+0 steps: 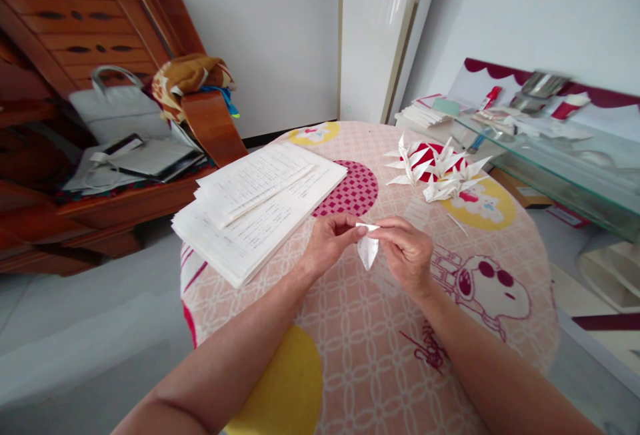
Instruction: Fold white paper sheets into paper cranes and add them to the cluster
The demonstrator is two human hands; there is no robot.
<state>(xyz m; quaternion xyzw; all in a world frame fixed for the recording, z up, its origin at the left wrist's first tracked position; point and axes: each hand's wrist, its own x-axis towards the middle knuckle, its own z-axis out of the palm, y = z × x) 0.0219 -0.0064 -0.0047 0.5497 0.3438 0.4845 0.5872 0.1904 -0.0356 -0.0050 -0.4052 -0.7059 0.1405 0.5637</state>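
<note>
A small folded white paper piece (368,248) hangs between both hands above the round table (350,355). My left hand (327,241) pinches its top left edge with thumb and fingertips. My right hand (407,251) is closed on its right side. Several finished white folded paper shapes (437,171) lie in a pile at the far right of the table. A stack of printed paper sheets (255,205) lies to the left of my hands.
The table carries a pink patterned cloth with yellow and red circles. A wooden bench (100,175) with a bag and papers stands on the left. A glass shelf (565,155) with clutter runs along the right. A white appliance (373,35) stands at the back.
</note>
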